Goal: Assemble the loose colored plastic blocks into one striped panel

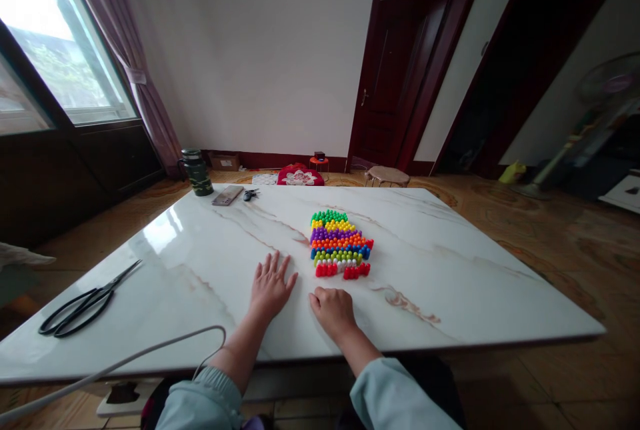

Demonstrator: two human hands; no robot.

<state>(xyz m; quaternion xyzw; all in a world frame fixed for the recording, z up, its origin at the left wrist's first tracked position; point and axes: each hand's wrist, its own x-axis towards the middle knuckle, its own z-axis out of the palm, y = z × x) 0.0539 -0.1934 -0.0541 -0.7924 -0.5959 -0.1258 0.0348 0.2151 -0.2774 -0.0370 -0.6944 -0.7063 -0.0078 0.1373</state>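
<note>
Small glossy plastic pieces (336, 243), shaped like joined beads, stand in rows sorted by colour near the table's middle. From far to near the rows run green, yellow, purple, orange, blue, lime, white and red. A few red pieces also sit at the right end of the orange row. My left hand (271, 285) lies flat on the table, fingers spread, left of the rows and apart from them. Just in front of the nearest red pieces (357, 271), my right hand (334, 310) rests curled in a fist. The inside of that fist is hidden.
Black-handled scissors (83, 310) lie at the left of the white marbled table (465, 290). A camouflage flask (197, 173), a phone (228, 195) and keys (251, 195) are at the far left edge. A grey cable (150, 348) crosses the front left. Beyond stands a stool (387, 175).
</note>
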